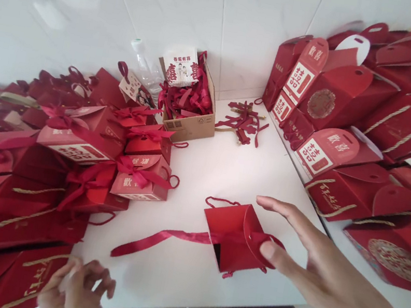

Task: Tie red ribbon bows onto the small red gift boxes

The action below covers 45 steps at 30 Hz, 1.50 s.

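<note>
A red gift box (pixel 234 232) lies on the white table in front of me, with a cord handle looped at its back edge. A dark red ribbon (pixel 163 239) runs out from it to the left across the table. My right hand (pixel 303 249) is at the box's right side, thumb against the rounded flap and the ribbon there, fingers stretched out and apart. At the lower left my left hand (pixel 79 285) is raised near the table's front edge, away from the ribbon. Its thumb and forefinger are curled together; whatever they pinch, if anything, cannot be made out.
Finished-looking boxes with ribbon bows (pixel 142 177) are piled on the left. A cardboard carton (pixel 190 126) of ribbons and cards stands by the wall, beside loose dark red ribbon pieces (pixel 244 121). More red boxes (pixel 342 182) are stacked along the right.
</note>
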Each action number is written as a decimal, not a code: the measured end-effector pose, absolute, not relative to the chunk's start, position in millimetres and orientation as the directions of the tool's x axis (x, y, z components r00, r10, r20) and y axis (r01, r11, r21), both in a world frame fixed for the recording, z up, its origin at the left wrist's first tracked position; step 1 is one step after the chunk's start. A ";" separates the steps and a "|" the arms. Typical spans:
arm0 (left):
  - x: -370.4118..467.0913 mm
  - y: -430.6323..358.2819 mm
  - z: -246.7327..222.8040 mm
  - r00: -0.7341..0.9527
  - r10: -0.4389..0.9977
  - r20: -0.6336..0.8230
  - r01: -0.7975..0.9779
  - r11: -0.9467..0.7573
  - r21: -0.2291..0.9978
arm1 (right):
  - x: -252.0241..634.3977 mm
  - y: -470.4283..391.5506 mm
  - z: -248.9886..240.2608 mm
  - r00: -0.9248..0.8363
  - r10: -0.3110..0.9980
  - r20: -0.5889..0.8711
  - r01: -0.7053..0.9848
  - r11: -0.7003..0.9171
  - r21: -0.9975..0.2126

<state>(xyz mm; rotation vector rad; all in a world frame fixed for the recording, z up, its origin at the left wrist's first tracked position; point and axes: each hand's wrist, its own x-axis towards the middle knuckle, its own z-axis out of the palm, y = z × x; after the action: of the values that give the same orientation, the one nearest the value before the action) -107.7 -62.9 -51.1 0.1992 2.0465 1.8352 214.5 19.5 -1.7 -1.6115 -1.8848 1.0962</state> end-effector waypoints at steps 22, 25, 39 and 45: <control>15.2 -14.3 -13.3 -0.394 0.917 0.069 0.028 -0.064 0.998 | 223.5 26.9 16.5 -0.155 0.977 -0.143 0.482 -0.052 -0.875; 17.3 -11.6 -8.9 -0.355 0.935 -0.024 -0.001 0.025 1.000 | 221.0 27.1 17.5 -0.148 0.975 -0.163 0.478 -0.074 -0.875; 24.9 -1.1 -5.3 -0.065 0.994 0.093 0.299 -0.069 0.952 | 203.9 38.7 39.6 -0.291 0.950 -0.110 0.344 -0.004 -0.939; 30.6 -1.8 -9.3 0.042 0.996 0.076 0.326 -0.086 0.942 | 186.6 42.2 71.6 -0.565 0.825 0.033 0.324 0.258 -0.910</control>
<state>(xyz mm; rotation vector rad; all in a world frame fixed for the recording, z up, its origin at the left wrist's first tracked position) 30.6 -1.8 -9.3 1.5291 1.3880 1.0714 186.6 42.2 71.6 -1.0373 -2.0199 1.2775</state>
